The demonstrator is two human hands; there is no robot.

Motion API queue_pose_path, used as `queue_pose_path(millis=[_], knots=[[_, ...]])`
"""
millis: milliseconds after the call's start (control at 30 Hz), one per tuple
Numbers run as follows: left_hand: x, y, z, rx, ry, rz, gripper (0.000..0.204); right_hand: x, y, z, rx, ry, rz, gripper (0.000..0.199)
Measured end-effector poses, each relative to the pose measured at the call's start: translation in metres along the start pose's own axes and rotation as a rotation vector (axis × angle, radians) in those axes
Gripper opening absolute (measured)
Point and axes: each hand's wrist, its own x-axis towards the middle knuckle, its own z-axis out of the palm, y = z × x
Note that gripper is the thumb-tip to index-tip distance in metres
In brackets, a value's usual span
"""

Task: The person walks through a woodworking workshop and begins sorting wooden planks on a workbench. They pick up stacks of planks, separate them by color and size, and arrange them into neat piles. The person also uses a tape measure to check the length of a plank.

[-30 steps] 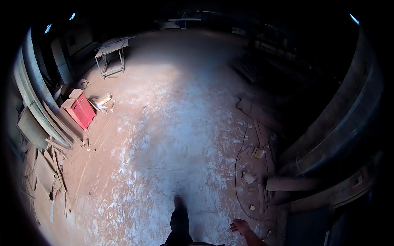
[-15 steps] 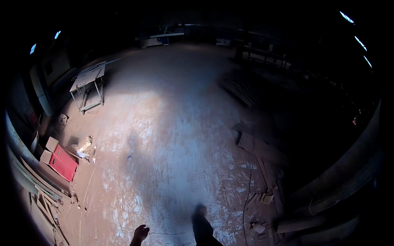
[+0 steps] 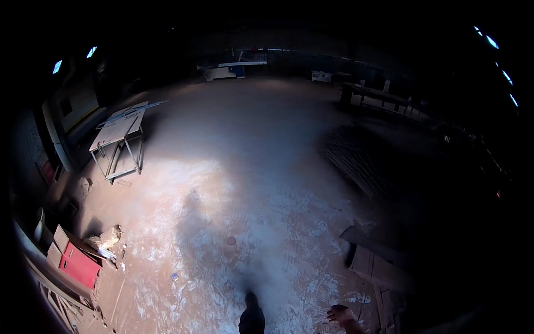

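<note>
Right hand [image 3: 341, 315], the nearer: fingers loosely spread, nothing visibly held. Plank [image 3: 381, 309]: on the floor [image 3: 278, 234], 3 o'clock from the fingers, long axis roughly 11-to-5. Left hand: out of view.

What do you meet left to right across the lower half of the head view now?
Red box → small blue scrap on the floor → dark shoe → the person's right hand.

Right hand [image 3: 341, 315] (bare) above floor [image 3: 267, 145].
</note>
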Motion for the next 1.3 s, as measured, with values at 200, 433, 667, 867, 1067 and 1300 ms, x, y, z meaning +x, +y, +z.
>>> queue_pose_path(millis=[200, 433, 667, 867, 1067, 1300], knots=[[0.142, 0.216, -0.076, -0.328, -0.050, 0.274, 0.043, 0.129, -0.008, -0.053, 0.901, -0.450, -0.100, 0.033], [0.343, 0.573, -0.200, 0.248, 0.273, 0.390, 0.058, 0.156, -0.249, 0.007, 0.493, 0.091, 0.040, 0.031], [0.426, 0.743, -0.257, 0.048, 0.265, 0.248, 0.058, 0.306, -0.516, -0.011, 0.486, 0.027, 0.003, 0.030], [0.490, 0.868, -0.249, 0.243, -0.036, -0.055, 0.057, 0.412, -0.805, -0.064, 0.506, 0.029, -0.337, 0.029], [0.600, 1.056, -0.265, 0.082, -0.035, 0.003, 0.044, 0.503, -1.064, -0.087, 0.331, 0.066, -0.152, 0.029], [0.810, 1.367, -0.327, 0.315, -0.041, 0.283, 0.031, 0.510, -1.097, -0.090, 0.580, 0.154, 0.011, 0.027]])
